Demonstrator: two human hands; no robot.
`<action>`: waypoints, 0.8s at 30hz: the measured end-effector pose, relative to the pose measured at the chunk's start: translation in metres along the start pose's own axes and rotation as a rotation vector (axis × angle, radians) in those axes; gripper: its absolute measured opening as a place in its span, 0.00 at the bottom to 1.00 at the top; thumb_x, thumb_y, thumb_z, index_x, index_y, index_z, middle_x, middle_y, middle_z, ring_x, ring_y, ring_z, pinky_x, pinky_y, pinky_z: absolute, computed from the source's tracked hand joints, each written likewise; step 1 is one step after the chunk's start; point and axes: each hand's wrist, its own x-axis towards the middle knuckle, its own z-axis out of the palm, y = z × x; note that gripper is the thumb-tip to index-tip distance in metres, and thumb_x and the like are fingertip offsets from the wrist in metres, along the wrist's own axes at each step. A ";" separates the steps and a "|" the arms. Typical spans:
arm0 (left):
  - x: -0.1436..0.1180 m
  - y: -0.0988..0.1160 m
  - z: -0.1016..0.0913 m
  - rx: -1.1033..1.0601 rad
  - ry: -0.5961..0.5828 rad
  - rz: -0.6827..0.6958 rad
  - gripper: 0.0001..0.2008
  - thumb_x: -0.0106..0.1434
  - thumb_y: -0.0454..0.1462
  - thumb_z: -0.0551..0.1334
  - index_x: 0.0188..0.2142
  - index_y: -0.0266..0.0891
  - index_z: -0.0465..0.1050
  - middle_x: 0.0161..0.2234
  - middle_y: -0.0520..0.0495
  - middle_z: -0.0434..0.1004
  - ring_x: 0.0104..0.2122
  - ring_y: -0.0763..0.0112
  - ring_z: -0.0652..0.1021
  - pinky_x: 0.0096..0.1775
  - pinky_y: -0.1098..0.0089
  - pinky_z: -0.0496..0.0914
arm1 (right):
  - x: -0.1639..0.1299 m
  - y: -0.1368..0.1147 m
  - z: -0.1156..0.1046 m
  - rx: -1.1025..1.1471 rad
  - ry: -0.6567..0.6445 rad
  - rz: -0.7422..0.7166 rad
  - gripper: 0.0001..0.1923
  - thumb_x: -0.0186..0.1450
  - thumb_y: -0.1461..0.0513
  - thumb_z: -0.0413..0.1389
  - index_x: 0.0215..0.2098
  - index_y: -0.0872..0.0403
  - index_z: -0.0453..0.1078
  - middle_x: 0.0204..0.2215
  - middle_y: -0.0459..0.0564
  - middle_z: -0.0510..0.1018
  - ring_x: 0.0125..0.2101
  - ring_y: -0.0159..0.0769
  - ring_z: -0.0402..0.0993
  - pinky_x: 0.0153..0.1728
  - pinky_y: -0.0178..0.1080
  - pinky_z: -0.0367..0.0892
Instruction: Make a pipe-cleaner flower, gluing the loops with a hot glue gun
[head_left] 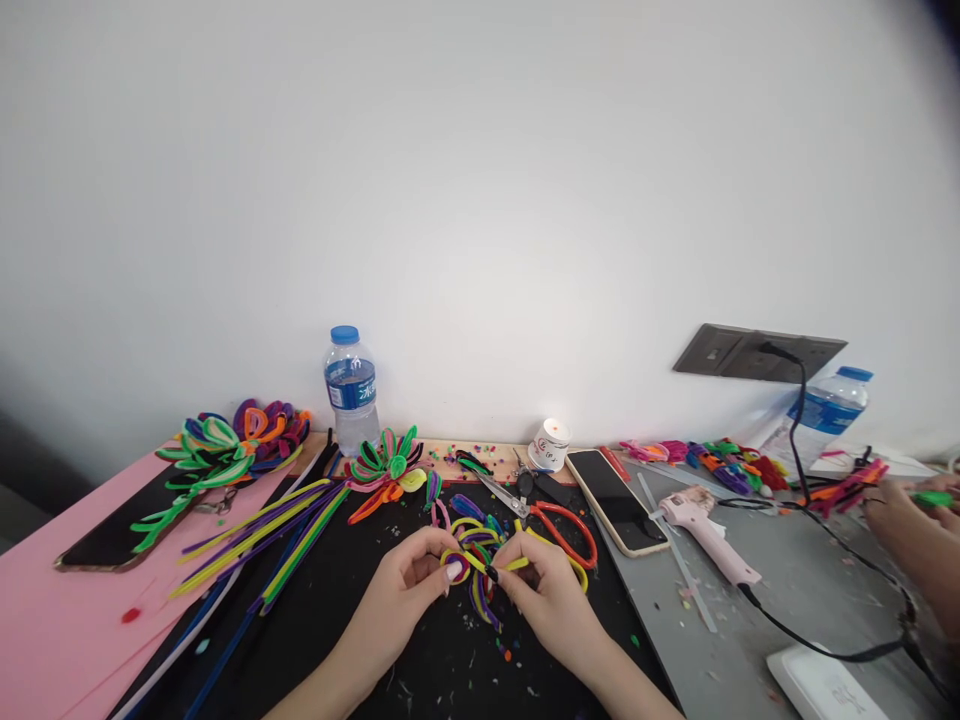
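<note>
My left hand (412, 585) is closed, pinching a small purple and yellow pipe cleaner coil (454, 567) between thumb and fingers. Closed as well, my right hand (551, 590) grips the yellow pipe cleaner (516, 565) that runs out from the coil. Behind and between both hands lie several looped pipe cleaners (480, 535) in purple, green and yellow on the black mat (330, 650). Red-handled scissors (574, 535) rest just past my right hand, blades toward the wall. A pipe cleaner flower (386, 470) in green, pink and orange stands past my left hand.
Long pipe cleaners (262, 530) and a dark phone (120, 525) lie left. A water bottle (351, 395) stands by the wall, right of a flower bunch (240, 440). On the right are a phone (619, 500), a pink glue gun (705, 535) with black cord, and another person's hand (911, 530).
</note>
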 end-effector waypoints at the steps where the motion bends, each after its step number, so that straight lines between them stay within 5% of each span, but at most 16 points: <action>1: 0.000 -0.001 0.000 0.004 -0.003 -0.001 0.07 0.56 0.40 0.62 0.33 0.39 0.70 0.28 0.53 0.68 0.26 0.74 0.66 0.27 0.75 0.61 | 0.000 0.000 0.000 -0.004 0.000 -0.005 0.05 0.58 0.68 0.51 0.25 0.54 0.64 0.24 0.46 0.71 0.25 0.33 0.67 0.25 0.33 0.59; 15: -0.002 0.000 0.002 -0.008 -0.007 -0.031 0.07 0.55 0.38 0.63 0.33 0.38 0.69 0.27 0.53 0.70 0.24 0.74 0.72 0.27 0.73 0.66 | 0.001 0.001 -0.004 0.012 0.000 -0.001 0.05 0.57 0.69 0.51 0.25 0.54 0.65 0.23 0.44 0.70 0.25 0.31 0.66 0.25 0.33 0.59; 24: -0.003 -0.003 0.003 -0.011 -0.032 -0.012 0.07 0.55 0.37 0.63 0.34 0.38 0.70 0.27 0.53 0.71 0.24 0.73 0.73 0.27 0.73 0.67 | 0.006 0.006 -0.001 0.485 -0.023 0.146 0.09 0.57 0.60 0.57 0.26 0.54 0.61 0.17 0.41 0.70 0.14 0.25 0.59 0.16 0.29 0.57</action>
